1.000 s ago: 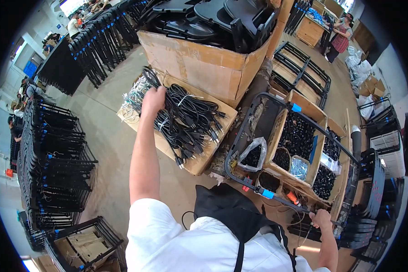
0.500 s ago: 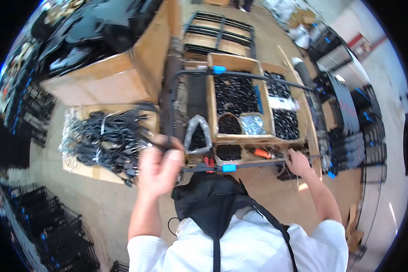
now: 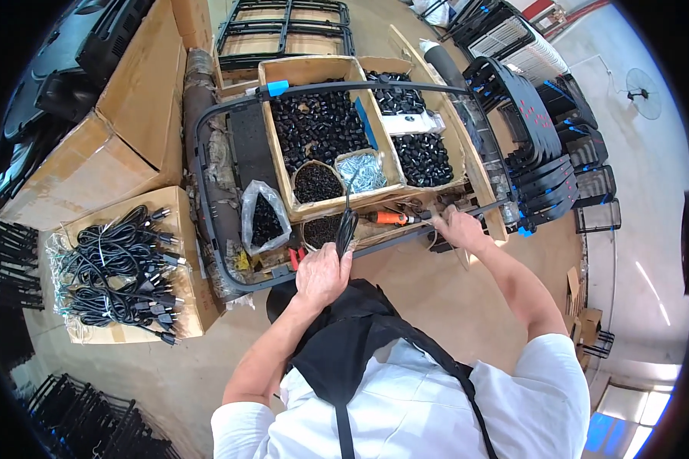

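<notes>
My left hand (image 3: 323,274) is closed round a coiled black power cord (image 3: 347,228), which sticks up from the fingers in front of the parts box. A black metal frame (image 3: 283,280) with rounded corners and blue tape lies across the workbench, around the parts boxes. My right hand (image 3: 461,231) rests at the near bar of this frame, fingers curled down. What they grip is hidden. Next to those fingers lies an orange-handled power screwdriver (image 3: 390,218). Red-handled pliers (image 3: 294,257) lie close to my left hand.
A wooden box (image 3: 265,99) holds black plastic caps, screws and silver bolts. A clear bag (image 3: 246,229) of black parts lies beside it. At left, a carton (image 3: 194,287) bears several bundled cords, near a taller carton (image 3: 84,172). Black frames (image 3: 547,130) stack at the right.
My left hand has moved right from the cord carton to the near side of the frame, carrying a cord. My right hand stays by the near bar. The view has shifted.
</notes>
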`<state>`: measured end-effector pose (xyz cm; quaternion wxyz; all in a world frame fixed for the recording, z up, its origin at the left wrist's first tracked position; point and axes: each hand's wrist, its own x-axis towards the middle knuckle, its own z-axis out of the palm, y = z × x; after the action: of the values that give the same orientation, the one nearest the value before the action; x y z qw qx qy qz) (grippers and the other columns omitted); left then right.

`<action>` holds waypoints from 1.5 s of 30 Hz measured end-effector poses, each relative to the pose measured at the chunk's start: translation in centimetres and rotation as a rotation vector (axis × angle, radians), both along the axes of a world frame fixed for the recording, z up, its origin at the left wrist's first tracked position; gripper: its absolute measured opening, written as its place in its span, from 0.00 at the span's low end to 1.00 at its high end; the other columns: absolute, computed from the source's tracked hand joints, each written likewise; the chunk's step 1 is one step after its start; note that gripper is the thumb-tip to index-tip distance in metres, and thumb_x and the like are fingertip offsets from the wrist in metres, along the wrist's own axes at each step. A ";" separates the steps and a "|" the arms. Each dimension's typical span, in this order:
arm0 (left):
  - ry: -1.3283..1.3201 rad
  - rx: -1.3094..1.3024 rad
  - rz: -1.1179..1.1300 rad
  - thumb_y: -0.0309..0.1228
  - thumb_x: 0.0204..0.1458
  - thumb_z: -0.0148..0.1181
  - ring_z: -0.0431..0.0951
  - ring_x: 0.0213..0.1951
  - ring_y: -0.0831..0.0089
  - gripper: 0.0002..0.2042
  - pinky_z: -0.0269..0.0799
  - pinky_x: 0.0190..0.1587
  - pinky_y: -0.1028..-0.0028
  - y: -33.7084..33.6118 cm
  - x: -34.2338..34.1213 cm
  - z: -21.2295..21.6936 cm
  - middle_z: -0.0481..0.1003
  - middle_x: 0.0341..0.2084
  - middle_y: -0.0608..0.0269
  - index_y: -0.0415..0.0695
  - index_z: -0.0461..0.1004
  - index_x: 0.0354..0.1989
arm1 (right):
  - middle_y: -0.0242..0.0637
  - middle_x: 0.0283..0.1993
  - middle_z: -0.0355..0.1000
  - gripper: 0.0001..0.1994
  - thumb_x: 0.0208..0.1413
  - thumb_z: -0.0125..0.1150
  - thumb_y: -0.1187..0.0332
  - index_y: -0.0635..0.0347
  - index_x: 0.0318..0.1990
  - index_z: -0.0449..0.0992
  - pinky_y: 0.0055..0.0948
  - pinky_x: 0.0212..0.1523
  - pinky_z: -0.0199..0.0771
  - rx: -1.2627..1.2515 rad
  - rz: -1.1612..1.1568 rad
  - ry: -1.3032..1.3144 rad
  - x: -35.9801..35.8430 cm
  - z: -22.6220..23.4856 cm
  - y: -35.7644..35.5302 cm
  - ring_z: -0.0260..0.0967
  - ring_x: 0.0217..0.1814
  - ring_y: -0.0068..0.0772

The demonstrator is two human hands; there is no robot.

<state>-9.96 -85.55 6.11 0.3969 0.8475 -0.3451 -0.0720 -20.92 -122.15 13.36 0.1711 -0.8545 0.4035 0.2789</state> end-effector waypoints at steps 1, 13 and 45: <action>-0.044 -0.020 0.012 0.40 0.65 0.58 0.80 0.28 0.44 0.16 0.76 0.35 0.53 -0.1 0.0 -0.2 0.77 0.25 0.45 0.37 0.72 0.34 | 0.53 0.38 0.79 0.21 0.67 0.56 0.53 0.64 0.53 0.71 0.51 0.48 0.79 -0.212 0.408 -0.243 -0.8 0.3 0.4 0.78 0.39 0.55; -0.168 -0.077 0.092 0.41 0.62 0.63 0.79 0.23 0.51 0.17 0.76 0.30 0.57 -0.7 -0.1 -0.6 0.77 0.20 0.52 0.41 0.70 0.28 | 0.49 0.37 0.78 0.19 0.67 0.57 0.55 0.65 0.50 0.72 0.49 0.50 0.77 -0.248 0.567 -0.275 0.8 -0.7 -0.2 0.76 0.45 0.57; -0.087 -0.058 0.146 0.42 0.62 0.61 0.81 0.23 0.50 0.16 0.78 0.29 0.54 -0.8 -0.4 0.0 0.78 0.20 0.49 0.41 0.73 0.30 | 0.40 0.36 0.83 0.13 0.54 0.64 0.64 0.55 0.46 0.80 0.45 0.40 0.84 -0.487 0.970 0.091 -1.4 1.7 -0.1 0.85 0.41 0.44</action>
<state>-10.34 -86.36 6.16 0.4104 0.8607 -0.3013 0.0040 -22.32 -122.28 15.07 -0.1977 -0.9445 0.0228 0.2613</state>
